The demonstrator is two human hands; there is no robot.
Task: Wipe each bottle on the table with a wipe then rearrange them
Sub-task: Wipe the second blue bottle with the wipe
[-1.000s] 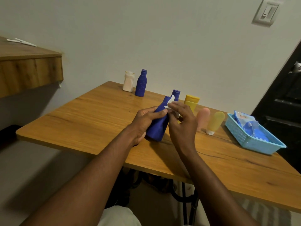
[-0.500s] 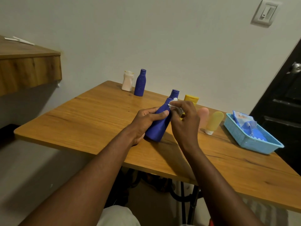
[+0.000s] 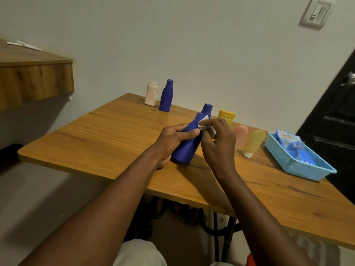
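Note:
My left hand (image 3: 173,140) grips a dark blue bottle (image 3: 187,150), tilted with its base on the wooden table (image 3: 107,137). My right hand (image 3: 217,143) pinches a small white wipe (image 3: 204,122) against the bottle's upper part near the neck. The top of a second blue bottle (image 3: 208,109) shows just behind it. A white bottle (image 3: 151,94) and another blue bottle (image 3: 166,96) stand at the far edge by the wall. A yellow tube (image 3: 227,115), a pink tube (image 3: 241,136) and a yellow capped tube (image 3: 253,143) stand right of my hands.
A light blue plastic basket (image 3: 294,167) holding a pack of wipes (image 3: 288,142) sits at the table's right side. A wooden shelf (image 3: 34,79) juts out at the left. A dark door (image 3: 334,116) is on the right.
My right hand has shifted the wipe slightly along the upper part of the blue bottle. My left hand keeps the same grip on the bottle.

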